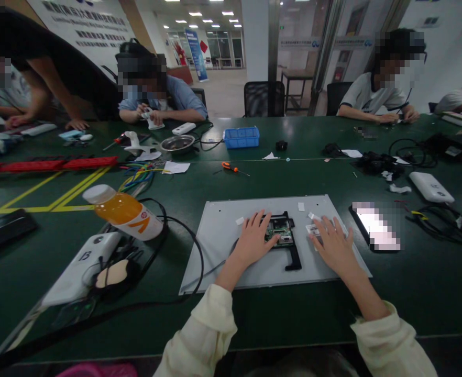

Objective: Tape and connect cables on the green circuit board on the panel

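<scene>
A light grey flat panel lies on the green table in front of me. On its middle sits a black plastic frame around a small green circuit board. My left hand rests over the left part of the frame and board, fingers stretched out and thumb near the board; it hides that side. To the right, my right hand is spread over the panel, its fingertips beside a small white label. Another white scrap lies near the panel's far edge. Neither hand visibly holds anything.
At left stand an orange drink bottle and a white device marked B, with black cables around them. A phone lies right of the panel. Beyond are an orange-handled screwdriver and a blue basket. Several people sit opposite.
</scene>
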`<action>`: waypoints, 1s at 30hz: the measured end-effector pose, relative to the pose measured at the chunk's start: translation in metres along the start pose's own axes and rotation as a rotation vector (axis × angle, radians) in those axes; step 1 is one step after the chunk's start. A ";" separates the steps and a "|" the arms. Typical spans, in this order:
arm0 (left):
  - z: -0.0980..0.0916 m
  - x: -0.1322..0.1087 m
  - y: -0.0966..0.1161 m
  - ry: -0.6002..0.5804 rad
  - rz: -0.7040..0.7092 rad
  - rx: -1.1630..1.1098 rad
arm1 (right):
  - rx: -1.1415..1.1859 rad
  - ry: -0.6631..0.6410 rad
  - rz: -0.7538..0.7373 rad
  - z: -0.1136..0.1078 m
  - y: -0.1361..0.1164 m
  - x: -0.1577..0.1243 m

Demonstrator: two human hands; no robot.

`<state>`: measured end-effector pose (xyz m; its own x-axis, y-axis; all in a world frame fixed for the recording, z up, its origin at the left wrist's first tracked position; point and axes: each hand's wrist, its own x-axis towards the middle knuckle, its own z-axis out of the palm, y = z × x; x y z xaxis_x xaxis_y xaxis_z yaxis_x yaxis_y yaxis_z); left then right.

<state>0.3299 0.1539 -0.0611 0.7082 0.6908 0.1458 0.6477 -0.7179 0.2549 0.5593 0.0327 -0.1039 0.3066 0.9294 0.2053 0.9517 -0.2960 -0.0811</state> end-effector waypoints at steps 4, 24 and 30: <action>0.002 0.001 -0.001 0.008 0.006 -0.003 | 0.008 -0.017 0.036 0.000 -0.001 0.000; 0.003 0.000 0.001 0.016 -0.012 -0.084 | -0.064 0.043 -0.051 -0.003 -0.003 -0.005; -0.001 0.001 0.004 0.013 -0.009 -0.105 | -0.105 -0.084 -0.170 -0.030 0.001 0.034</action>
<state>0.3327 0.1520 -0.0595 0.6982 0.6989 0.1552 0.6208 -0.6990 0.3550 0.5708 0.0570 -0.0681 0.1429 0.9817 0.1255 0.9874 -0.1502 0.0504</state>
